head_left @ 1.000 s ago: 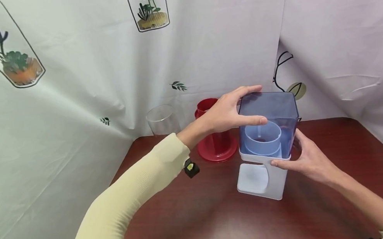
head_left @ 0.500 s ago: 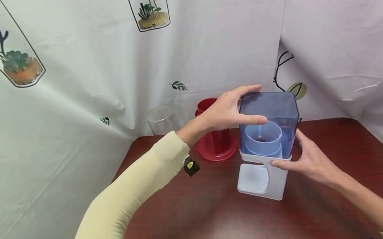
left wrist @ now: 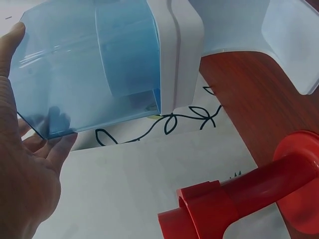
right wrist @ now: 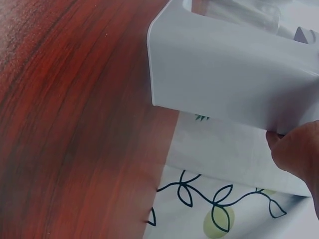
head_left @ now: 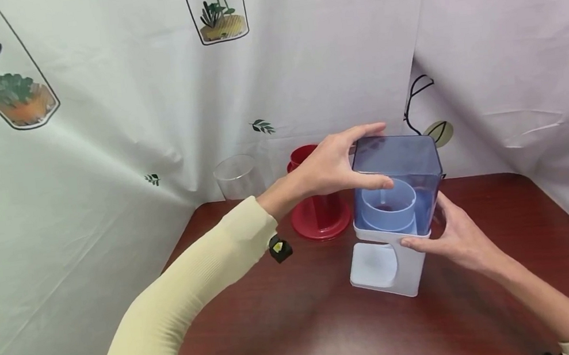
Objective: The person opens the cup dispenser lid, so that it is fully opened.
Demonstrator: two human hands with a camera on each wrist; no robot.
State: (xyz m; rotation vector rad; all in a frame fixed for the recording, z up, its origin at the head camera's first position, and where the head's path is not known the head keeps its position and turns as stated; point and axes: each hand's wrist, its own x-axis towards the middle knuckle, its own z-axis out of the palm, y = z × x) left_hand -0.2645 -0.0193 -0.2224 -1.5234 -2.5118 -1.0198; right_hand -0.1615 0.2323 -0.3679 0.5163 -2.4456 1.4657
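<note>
A dispenser with a white stand [head_left: 409,271] and a see-through blue square container [head_left: 425,157] on top stands upright on the table. Inside the container shows a round blue cup [head_left: 380,219]. My left hand [head_left: 332,166] spans the container's upper end, thumb on the near side and fingers on the far side; the left wrist view shows its fingertips on the blue wall [left wrist: 65,84]. My right hand [head_left: 463,240] holds the white rim from the right, thumb in front and fingers mostly hidden behind. In the right wrist view its thumb side meets the stand's wall [right wrist: 214,69].
To the left of the dispenser is a red holder with a round base [head_left: 321,226], partly behind my left hand. A clear glass cylinder [head_left: 236,174] stands at the back left, behind the left forearm. Printed white cloth [head_left: 304,71] hangs around the dark red table [head_left: 299,315].
The head view has shifted very slightly. Both hands and the dispenser stay in the same pose.
</note>
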